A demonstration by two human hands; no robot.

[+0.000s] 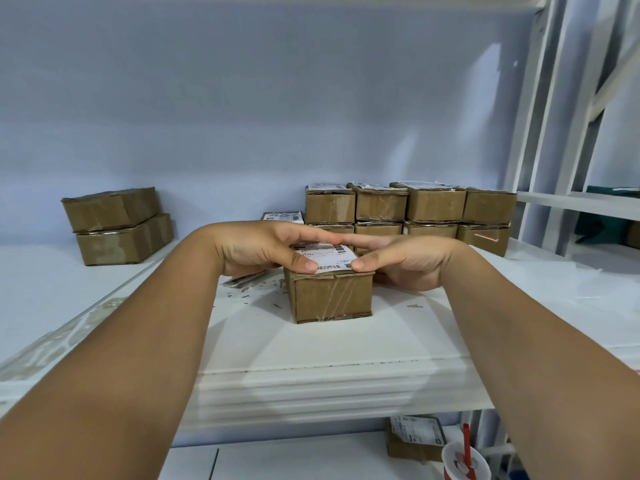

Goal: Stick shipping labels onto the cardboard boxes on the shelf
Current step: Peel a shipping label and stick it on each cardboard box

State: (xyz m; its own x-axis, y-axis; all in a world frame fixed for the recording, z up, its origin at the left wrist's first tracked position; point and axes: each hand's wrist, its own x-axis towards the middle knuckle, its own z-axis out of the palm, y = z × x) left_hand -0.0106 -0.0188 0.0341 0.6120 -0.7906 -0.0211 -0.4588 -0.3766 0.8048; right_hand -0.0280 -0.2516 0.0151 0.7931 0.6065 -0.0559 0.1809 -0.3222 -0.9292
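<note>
A small taped cardboard box (pixel 332 297) stands on the white shelf (pixel 311 348) in front of me. On its top lies a white shipping label (pixel 327 256). My left hand (pixel 263 249) lies over the label's left side, thumb pressing on the near edge and fingers stretched across the top. My right hand (pixel 401 259) does the same from the right, thumb on the near right corner. The fingertips of both hands meet over the far side of the box. Most of the label is hidden under my fingers.
Behind stands a two-high row of boxes (pixel 408 214), the top ones labelled. Two plain stacked boxes (pixel 119 225) sit at the far left. Loose label sheets (pixel 242 279) lie left of the box. White shelf posts (pixel 554 126) rise at right; a red cup (pixel 464 462) and a labelled box (pixel 414 441) are below.
</note>
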